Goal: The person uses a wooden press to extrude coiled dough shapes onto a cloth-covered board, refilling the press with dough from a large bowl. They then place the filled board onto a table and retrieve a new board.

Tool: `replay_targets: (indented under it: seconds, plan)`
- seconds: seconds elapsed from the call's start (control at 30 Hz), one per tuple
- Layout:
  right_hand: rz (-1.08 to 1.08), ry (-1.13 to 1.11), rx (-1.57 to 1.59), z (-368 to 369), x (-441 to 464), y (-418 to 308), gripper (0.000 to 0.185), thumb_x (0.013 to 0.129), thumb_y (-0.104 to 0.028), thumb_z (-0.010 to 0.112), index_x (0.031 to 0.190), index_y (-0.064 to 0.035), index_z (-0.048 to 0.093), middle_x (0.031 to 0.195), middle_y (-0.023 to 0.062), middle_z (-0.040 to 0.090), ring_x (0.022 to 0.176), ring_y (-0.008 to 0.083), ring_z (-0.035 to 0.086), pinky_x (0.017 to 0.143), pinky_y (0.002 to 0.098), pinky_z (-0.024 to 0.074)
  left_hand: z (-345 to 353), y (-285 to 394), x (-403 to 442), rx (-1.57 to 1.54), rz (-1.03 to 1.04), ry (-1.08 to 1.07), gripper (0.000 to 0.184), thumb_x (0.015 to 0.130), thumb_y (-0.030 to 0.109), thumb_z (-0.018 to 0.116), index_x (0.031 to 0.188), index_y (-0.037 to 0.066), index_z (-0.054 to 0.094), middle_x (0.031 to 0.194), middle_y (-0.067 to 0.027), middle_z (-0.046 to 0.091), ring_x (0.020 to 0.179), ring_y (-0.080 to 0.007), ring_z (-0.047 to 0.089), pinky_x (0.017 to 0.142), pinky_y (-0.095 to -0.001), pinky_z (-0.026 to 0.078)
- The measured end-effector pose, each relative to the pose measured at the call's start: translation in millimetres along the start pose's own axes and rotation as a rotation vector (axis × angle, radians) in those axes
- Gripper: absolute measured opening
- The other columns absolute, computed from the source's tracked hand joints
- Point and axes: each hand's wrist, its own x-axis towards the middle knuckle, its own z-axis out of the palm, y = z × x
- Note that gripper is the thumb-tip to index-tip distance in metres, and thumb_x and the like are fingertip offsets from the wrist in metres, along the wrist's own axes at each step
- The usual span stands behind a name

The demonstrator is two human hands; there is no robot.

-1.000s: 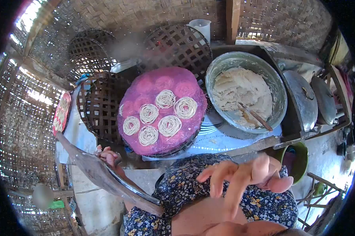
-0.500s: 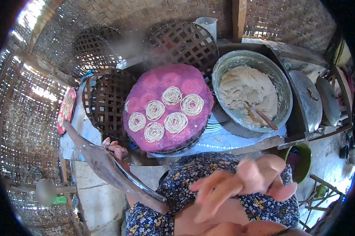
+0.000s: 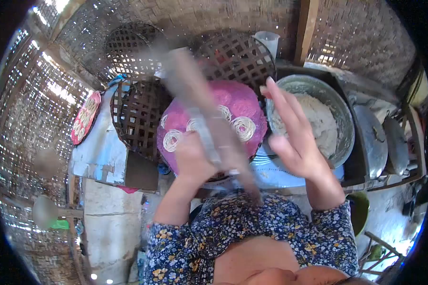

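Observation:
My left hand [image 3: 191, 149] is closed on a long dark wooden tool [image 3: 218, 126] that is wide in the middle and has a shiny strip along its side. Motion blurs it as it slants above a round pink cloth-covered tray [image 3: 235, 92]. Pale coils of dough strands [image 3: 244, 128] lie on the cloth, some of them hidden by the tool. My right hand [image 3: 297, 135] is raised with its fingers apart and holds nothing. It is in front of a large metal basin [image 3: 349, 142] of pale dough [image 3: 320, 118], hiding part of both.
Dark woven baskets [image 3: 138, 114] stand at the left and back, near a clear plastic jug [image 3: 267, 42]. A pink tray of coils [image 3: 86, 118] sits at the far left. Lidded metal pots [image 3: 369, 137] are on the right, above a green bucket [image 3: 358, 211] lower down.
My left hand has swung the wooden tool from the left side to above the pink tray. My right hand has risen from near my chest to the basin, fingers spread.

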Motion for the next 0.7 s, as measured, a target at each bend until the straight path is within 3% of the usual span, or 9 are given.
replay_targets:
  seconds: [0.13,0.17,0.23,0.3,0.37,0.47,0.57,0.67,0.7]
  plan:
    - [-0.014,0.067,-0.425,0.6,25.8,-14.8,0.073,0.079,-0.040,0.056,0.126,0.0104,0.032,0.113,0.0260,0.045,0.103,0.0397,0.045,0.091,0.0411,0.0357,50.2,26.1,24.3,-0.023,0.245,-0.151,0.005,0.057,0.014,0.059,0.061,0.013,0.057,0.065,-0.0080,0.058,0.061,-0.0244,0.056,0.060,-0.0370,0.042]
    - [-0.107,0.099,-0.560,0.6,26.2,-23.0,0.066,0.076,-0.030,0.062,0.122,0.0104,0.037,0.107,0.0250,0.047,0.101,0.0395,0.046,0.089,0.0421,0.0367,67.3,20.5,20.9,-0.462,0.184,-0.102,0.004,0.055,0.013,0.059,0.059,0.013,0.057,0.064,-0.0061,0.059,0.060,-0.0231,0.057,0.058,-0.0368,0.043]
    - [-0.200,0.114,-0.652,0.5,22.2,-41.0,0.062,0.072,-0.017,0.064,0.122,0.0093,0.039,0.104,0.0246,0.050,0.097,0.0370,0.049,0.088,0.0418,0.0373,58.4,39.3,35.3,-0.240,0.220,-0.157,0.011,0.057,0.016,0.061,0.067,0.012,0.062,0.064,-0.0063,0.060,0.060,-0.0246,0.059,0.056,-0.0388,0.046]
    - [-0.550,0.145,-0.875,1.5,-0.6,-45.7,0.052,0.069,-0.015,0.064,0.114,0.0063,0.049,0.096,0.0167,0.056,0.084,0.0321,0.054,0.079,0.0438,0.0397,60.5,41.0,33.5,-0.407,0.284,-0.039,0.027,0.057,0.024,0.065,0.081,0.011,0.063,0.069,-0.0082,0.062,0.063,-0.0291,0.061,0.059,-0.0396,0.048]
    - [-0.596,-0.215,-0.587,-16.1,-1.6,-69.7,0.030,0.066,-0.007,0.064,0.094,0.0015,0.056,0.086,0.0110,0.057,0.073,0.0287,0.055,0.069,0.0413,0.0433,46.4,39.8,40.8,-0.157,0.312,-0.421,0.028,0.057,0.023,0.064,0.080,0.008,0.060,0.069,-0.0091,0.061,0.063,-0.0282,0.060,0.059,-0.0394,0.047]
    - [-0.186,-0.309,-0.291,-30.4,-22.9,-50.7,0.019,0.063,0.000,0.064,0.077,-0.0033,0.052,0.078,0.0067,0.055,0.069,0.0264,0.055,0.060,0.0364,0.0445,30.4,45.8,36.6,-0.094,0.438,-0.287,0.013,0.063,0.020,0.058,0.068,0.009,0.054,0.059,-0.0053,0.056,0.057,-0.0227,0.058,0.058,-0.0348,0.042]
    - [0.161,-0.009,-0.076,-48.1,-30.9,-60.0,0.036,0.064,0.003,0.063,0.094,-0.0036,0.043,0.081,0.0074,0.051,0.064,0.0161,0.051,0.058,0.0272,0.0428,20.4,52.6,36.5,-0.043,0.525,-0.238,0.010,0.062,0.018,0.057,0.063,0.009,0.051,0.057,-0.0054,0.055,0.055,-0.0231,0.057,0.056,-0.0343,0.042]
    - [0.166,0.048,-0.002,-74.5,-35.5,-45.3,0.050,0.068,0.004,0.060,0.111,-0.0033,0.037,0.083,0.0060,0.048,0.063,0.0119,0.047,0.059,0.0246,0.0413,28.5,41.3,33.4,-0.083,0.429,-0.293,0.011,0.060,0.015,0.058,0.064,0.007,0.054,0.057,-0.0079,0.055,0.056,-0.0260,0.057,0.057,-0.0362,0.042]
    - [0.243,0.184,-0.043,-86.1,-42.8,-38.4,0.052,0.069,0.004,0.059,0.115,-0.0032,0.035,0.082,0.0056,0.048,0.064,0.0118,0.047,0.059,0.0242,0.0409,32.0,38.6,32.3,-0.101,0.393,-0.325,0.012,0.059,0.015,0.059,0.065,0.006,0.055,0.058,-0.0086,0.055,0.056,-0.0268,0.057,0.057,-0.0370,0.043]
